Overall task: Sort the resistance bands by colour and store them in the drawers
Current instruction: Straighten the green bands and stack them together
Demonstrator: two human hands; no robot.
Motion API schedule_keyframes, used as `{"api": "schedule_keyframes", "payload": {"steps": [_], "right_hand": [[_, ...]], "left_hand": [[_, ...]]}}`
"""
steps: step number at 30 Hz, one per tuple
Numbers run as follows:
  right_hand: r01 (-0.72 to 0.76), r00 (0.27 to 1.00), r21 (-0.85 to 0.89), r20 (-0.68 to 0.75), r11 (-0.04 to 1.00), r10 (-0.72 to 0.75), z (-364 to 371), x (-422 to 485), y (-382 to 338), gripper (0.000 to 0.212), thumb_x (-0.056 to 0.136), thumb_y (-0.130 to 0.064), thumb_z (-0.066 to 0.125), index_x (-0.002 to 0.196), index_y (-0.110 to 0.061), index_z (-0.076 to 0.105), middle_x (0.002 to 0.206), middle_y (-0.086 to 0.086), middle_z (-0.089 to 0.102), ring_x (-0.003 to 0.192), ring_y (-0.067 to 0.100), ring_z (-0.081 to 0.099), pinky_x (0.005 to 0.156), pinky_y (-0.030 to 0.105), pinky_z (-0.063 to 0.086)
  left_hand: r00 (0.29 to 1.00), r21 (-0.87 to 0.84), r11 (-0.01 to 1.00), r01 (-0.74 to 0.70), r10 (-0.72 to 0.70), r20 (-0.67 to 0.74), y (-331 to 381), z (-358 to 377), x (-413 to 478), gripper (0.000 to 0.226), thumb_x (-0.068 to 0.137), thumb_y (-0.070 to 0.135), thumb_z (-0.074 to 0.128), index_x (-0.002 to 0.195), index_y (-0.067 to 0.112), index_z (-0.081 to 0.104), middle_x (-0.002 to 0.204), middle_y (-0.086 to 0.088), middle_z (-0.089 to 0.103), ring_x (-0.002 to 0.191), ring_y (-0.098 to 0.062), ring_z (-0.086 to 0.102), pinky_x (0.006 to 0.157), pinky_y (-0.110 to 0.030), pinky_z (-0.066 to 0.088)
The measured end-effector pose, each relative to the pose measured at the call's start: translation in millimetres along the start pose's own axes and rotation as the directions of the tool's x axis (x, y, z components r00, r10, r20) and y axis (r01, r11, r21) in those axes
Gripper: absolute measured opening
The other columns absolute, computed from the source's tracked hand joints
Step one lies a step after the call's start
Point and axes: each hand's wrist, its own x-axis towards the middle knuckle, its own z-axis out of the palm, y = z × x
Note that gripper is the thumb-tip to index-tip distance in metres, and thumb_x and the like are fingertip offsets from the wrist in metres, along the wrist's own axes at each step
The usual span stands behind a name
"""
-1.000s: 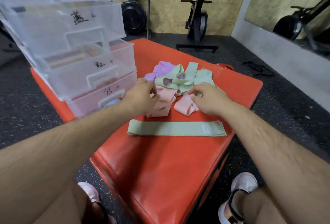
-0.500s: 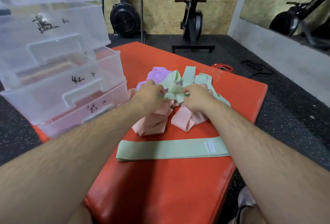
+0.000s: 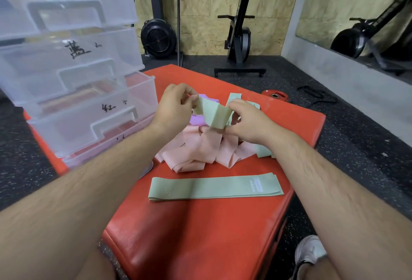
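Red pad (image 3: 200,235) is the work surface & carries everything. On its left corner stands the clear drawer unit (image 3: 73,61), w/ handwritten labels on the fronts. One drawer (image 3: 93,121) is pulled partway out; something pale shows thru the plastic, but can't tell if it's bands or just the pad behind. So nothing can be confirmed as stored. Mid-pad lies the pink heap (image 3: 200,152), several bands tangled & overlapping, not separated out. Just in front of it, apart from the heap, one green band (image 3: 214,187) lies flat & straight, looks like the start of a green pile. Above the heap a 2nd green band (image 3: 215,114) is held up off the pad: left hand (image 3: 174,105) pinches its left end btwn thumb & fingers, right hand (image 3: 249,121) pinches the right end, the band folded btwn them. Purple band (image 3: 197,121) peeks out under the left hand, touching the pink ones. Smaller green bits (image 3: 234,98) poke out behind & beside the right hand, also unsorted. Judgement: early stage, approx 1 band sorted, 1 in hand. Pinks, purple & remaining greens need splitting, then all colours go into drawers.
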Motion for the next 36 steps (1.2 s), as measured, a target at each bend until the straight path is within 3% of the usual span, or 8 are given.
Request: {"api": "schedule_keyframes", "payload": {"steps": [7, 13, 17, 21, 24, 27, 32, 36], "right_hand": [[-0.041, 0.993, 0.166, -0.104, 0.985, 0.059, -7, -22, -20, 0.029, 0.082, -0.034, 0.080, 0.104, -0.021, 0.067, 0.103, -0.003, 0.062, 0.086, 0.013, 0.060, 0.071, 0.026, 0.046], [-0.043, 0.990, 0.056, -0.130, 0.998, 0.050, -2, -35, -27, 0.026, 0.080, -0.029, 0.074, 0.083, -0.037, 0.050, 0.092, -0.010, 0.055, 0.076, 0.004, 0.054, 0.063, 0.023, 0.035], [-0.074, 0.990, 0.151, -0.109, 0.986, 0.091, 0, -37, -26, 0.047, 0.076, -0.026, 0.078, 0.115, -0.034, 0.052, 0.107, -0.009, 0.056, 0.072, 0.005, 0.057, 0.065, 0.022, 0.041], [-0.057, 0.996, 0.183, -0.059, 0.982, 0.069, 5, -44, -32, 0.083, 0.075, -0.034, 0.082, 0.141, -0.038, 0.031, 0.133, -0.012, 0.041, 0.101, 0.001, 0.055, 0.080, 0.020, 0.044], [0.017, 0.989, 0.169, -0.148, 0.985, 0.008, 18, -38, -38, 0.054, 0.083, -0.043, 0.077, 0.126, -0.039, 0.045, 0.131, -0.015, 0.048, 0.109, 0.004, 0.054, 0.083, 0.027, 0.046], [0.077, 0.951, 0.227, -0.311, 0.971, -0.003, 21, -30, -40, 0.006, 0.099, -0.027, 0.059, 0.103, -0.031, 0.062, 0.097, -0.015, 0.064, 0.089, 0.003, 0.058, 0.073, 0.025, 0.041], [0.051, 0.951, 0.314, -0.306, 0.948, 0.050, 16, -22, -38, 0.017, 0.102, -0.022, 0.053, 0.092, -0.014, 0.063, 0.072, -0.012, 0.054, 0.067, 0.004, 0.047, 0.064, 0.023, 0.038], [0.052, 0.975, 0.381, -0.219, 0.923, 0.036, 16, -18, -40, 0.012, 0.100, -0.031, 0.059, 0.098, -0.022, 0.068, 0.083, -0.009, 0.067, 0.078, 0.008, 0.058, 0.072, 0.029, 0.046]], "left_hand": [[0.948, -0.447, 0.845, 0.294, -0.197, 0.250, 51, -13, -35, 0.029, 0.103, 0.034, 0.050, 0.109, 0.011, 0.066, 0.095, -0.010, 0.065, 0.075, -0.015, 0.069, 0.071, -0.030, 0.059], [0.952, -0.377, 0.896, 0.235, -0.135, 0.274, 63, -15, -46, 0.025, 0.087, 0.035, 0.074, 0.106, 0.020, 0.069, 0.092, 0.002, 0.069, 0.079, -0.009, 0.066, 0.069, -0.021, 0.052], [0.969, -0.362, 0.907, 0.216, -0.154, 0.193, 56, -18, -41, 0.018, 0.084, 0.012, 0.075, 0.097, 0.023, 0.070, 0.081, 0.003, 0.060, 0.070, -0.011, 0.060, 0.065, -0.029, 0.052], [0.961, -0.458, 0.846, 0.273, -0.219, 0.169, 54, -19, -38, 0.006, 0.088, 0.010, 0.071, 0.087, 0.015, 0.068, 0.076, -0.007, 0.055, 0.063, -0.013, 0.059, 0.056, -0.021, 0.048], [0.936, -0.540, 0.766, 0.348, -0.257, 0.238, 61, -18, -38, 0.017, 0.094, 0.021, 0.067, 0.093, 0.005, 0.070, 0.066, -0.003, 0.060, 0.060, -0.013, 0.060, 0.054, -0.017, 0.048], [0.920, -0.550, 0.738, 0.392, -0.299, 0.254, 65, -22, -35, 0.036, 0.101, 0.034, 0.054, 0.094, 0.004, 0.073, 0.078, -0.009, 0.065, 0.074, -0.022, 0.068, 0.068, -0.029, 0.060], [0.975, -0.210, 0.957, 0.199, -0.171, 0.143, 72, -33, -41, 0.051, 0.104, 0.046, 0.036, 0.091, 0.010, 0.069, 0.089, 0.000, 0.059, 0.079, -0.013, 0.059, 0.074, -0.040, 0.057], [0.988, -0.130, 0.992, -0.003, 0.023, 0.153, 62, -33, -42, 0.020, 0.096, 0.043, 0.059, 0.100, 0.026, 0.070, 0.094, 0.011, 0.067, 0.086, -0.005, 0.061, 0.079, -0.027, 0.051]]}}
